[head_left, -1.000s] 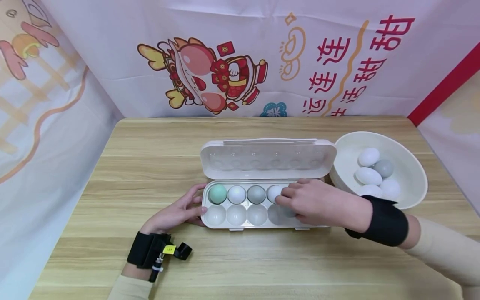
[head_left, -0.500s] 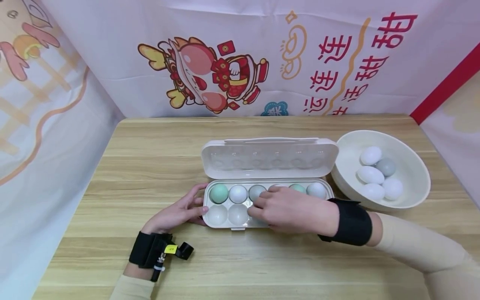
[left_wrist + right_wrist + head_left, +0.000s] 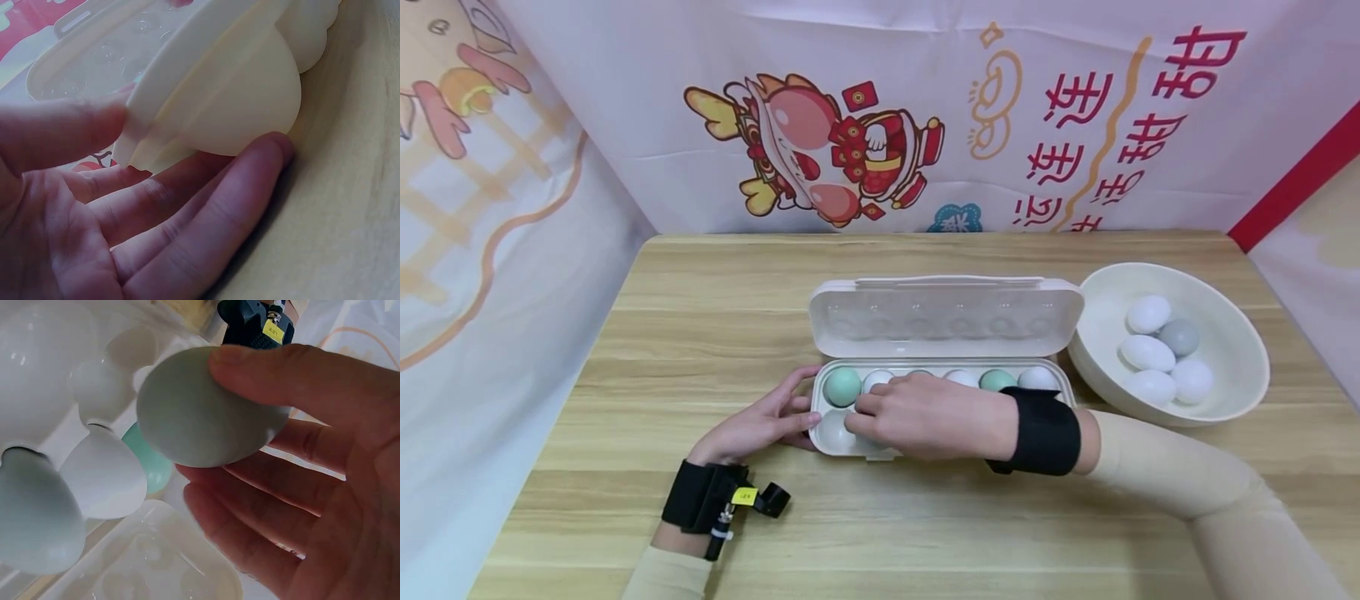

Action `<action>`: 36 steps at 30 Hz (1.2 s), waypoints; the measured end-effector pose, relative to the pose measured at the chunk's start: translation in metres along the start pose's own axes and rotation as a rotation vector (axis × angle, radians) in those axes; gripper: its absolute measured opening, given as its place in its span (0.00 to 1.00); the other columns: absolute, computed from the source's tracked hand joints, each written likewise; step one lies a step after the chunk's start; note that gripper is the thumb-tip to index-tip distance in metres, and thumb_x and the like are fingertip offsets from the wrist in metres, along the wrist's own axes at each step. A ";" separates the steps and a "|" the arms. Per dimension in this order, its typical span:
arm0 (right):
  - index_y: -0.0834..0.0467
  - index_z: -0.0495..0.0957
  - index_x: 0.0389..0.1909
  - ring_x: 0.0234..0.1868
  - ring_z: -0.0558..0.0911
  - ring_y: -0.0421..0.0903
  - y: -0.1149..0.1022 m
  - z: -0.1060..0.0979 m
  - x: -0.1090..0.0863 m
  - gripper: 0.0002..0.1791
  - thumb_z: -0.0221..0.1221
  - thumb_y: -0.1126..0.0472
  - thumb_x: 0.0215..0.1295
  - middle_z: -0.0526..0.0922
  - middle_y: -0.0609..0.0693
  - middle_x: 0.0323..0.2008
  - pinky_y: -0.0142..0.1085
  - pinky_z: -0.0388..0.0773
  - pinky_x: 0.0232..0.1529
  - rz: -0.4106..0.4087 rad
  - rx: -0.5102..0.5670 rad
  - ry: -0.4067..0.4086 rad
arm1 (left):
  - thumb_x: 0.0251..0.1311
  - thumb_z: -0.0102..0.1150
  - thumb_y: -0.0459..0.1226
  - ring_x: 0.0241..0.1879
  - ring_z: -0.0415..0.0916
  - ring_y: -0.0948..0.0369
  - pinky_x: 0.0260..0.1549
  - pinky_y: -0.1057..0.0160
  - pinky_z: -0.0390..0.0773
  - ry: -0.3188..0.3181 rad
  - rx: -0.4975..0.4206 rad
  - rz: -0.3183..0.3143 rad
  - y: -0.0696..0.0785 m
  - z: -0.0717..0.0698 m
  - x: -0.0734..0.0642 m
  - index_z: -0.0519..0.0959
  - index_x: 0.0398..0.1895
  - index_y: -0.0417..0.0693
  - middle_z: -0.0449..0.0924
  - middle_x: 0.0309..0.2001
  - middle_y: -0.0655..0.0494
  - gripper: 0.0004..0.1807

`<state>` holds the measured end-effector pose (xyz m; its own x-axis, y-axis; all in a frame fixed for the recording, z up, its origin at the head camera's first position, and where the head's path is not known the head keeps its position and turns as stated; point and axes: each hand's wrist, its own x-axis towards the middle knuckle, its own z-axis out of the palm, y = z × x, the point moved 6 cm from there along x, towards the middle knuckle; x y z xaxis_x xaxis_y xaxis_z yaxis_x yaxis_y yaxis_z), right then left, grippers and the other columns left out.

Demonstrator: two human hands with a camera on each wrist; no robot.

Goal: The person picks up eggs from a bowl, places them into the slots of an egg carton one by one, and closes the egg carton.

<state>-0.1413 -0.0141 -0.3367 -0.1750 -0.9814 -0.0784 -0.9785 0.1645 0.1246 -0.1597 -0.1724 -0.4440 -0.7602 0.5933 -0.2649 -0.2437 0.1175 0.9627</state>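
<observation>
An egg carton (image 3: 831, 450) of pale plastic lies with its lid (image 3: 947, 340) tilted back. My left hand (image 3: 767, 421) grips its left end, thumb on the rim and fingers under the moulded cups in the left wrist view. Between the thumb and fingers of my right hand (image 3: 925, 417) is a grey-green egg (image 3: 200, 412), held over the front row near the left end; the hand hides it in the head view. Along the back row sit a green egg (image 3: 842, 387) at the left, another green egg (image 3: 997, 380), a white egg (image 3: 106, 475) and several more. The front-left cup (image 3: 833, 432) is bare.
A cream bowl (image 3: 1240, 392) with several white eggs (image 3: 1148, 353) and a grey egg (image 3: 1180, 337) stands to the right, close against the carton. The wooden table (image 3: 715, 308) meets a printed cloth (image 3: 647, 125) at the back.
My right hand has moved left along the carton's front row, uncovering the back row's right end. My left hand stays on the carton's left end.
</observation>
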 end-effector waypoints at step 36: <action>0.57 0.65 0.59 0.45 0.76 0.41 -0.010 0.027 0.050 0.20 0.48 0.61 0.67 0.72 0.50 0.55 0.29 0.81 0.30 -0.090 -0.150 0.032 | 0.68 0.39 0.30 0.48 0.74 0.49 0.44 0.54 0.80 -0.048 -0.015 0.035 -0.002 -0.002 -0.003 0.41 0.70 0.55 0.66 0.57 0.31 0.32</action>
<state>-0.1430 -0.0623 -0.3687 -0.0819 -0.9946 -0.0645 -0.9623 0.0620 0.2650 -0.1583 -0.1763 -0.4453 -0.7386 0.6347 -0.2273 -0.2267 0.0836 0.9704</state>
